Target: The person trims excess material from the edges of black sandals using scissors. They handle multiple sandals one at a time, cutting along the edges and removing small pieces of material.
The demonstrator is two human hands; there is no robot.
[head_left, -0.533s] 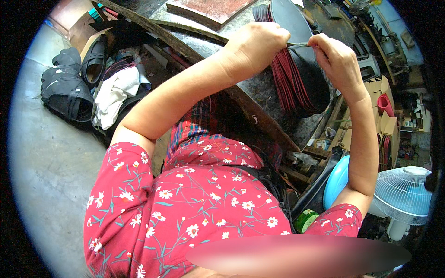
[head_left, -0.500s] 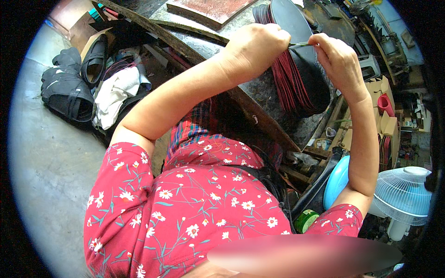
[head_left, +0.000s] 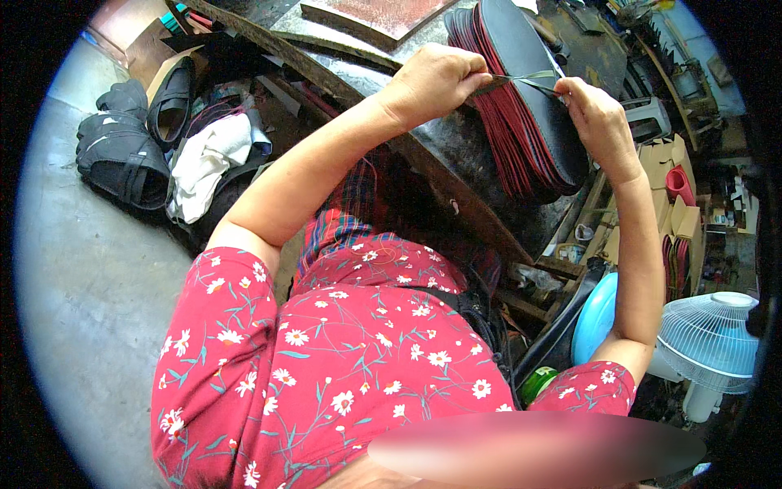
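A thick stack of shoe soles [head_left: 538, 122], black on the top face with dark red edges, lies on the workbench in front of me. Across its top runs a thin grey-green strap [head_left: 529, 78], its two ends crossing above the uppermost sole. My left hand [head_left: 440, 80] pinches one end at the stack's left side. The other end is held between the thumb and fingers of my right hand [head_left: 601, 126], over the right edge of the soles. Where the strap passes beneath the stack is hidden.
A reddish board [head_left: 375, 18] lies on the bench [head_left: 464, 191] beyond my left hand. Black shoes [head_left: 126, 167] and a white cloth [head_left: 210, 167] are at the left. To the right stand cardboard boxes [head_left: 664, 155], a blue basin [head_left: 595, 318] and a fan [head_left: 709, 338].
My hands have drawn apart, the left going left and the right going right and slightly nearer. The strap's crossed ends now show between them, and more of the top sole is visible.
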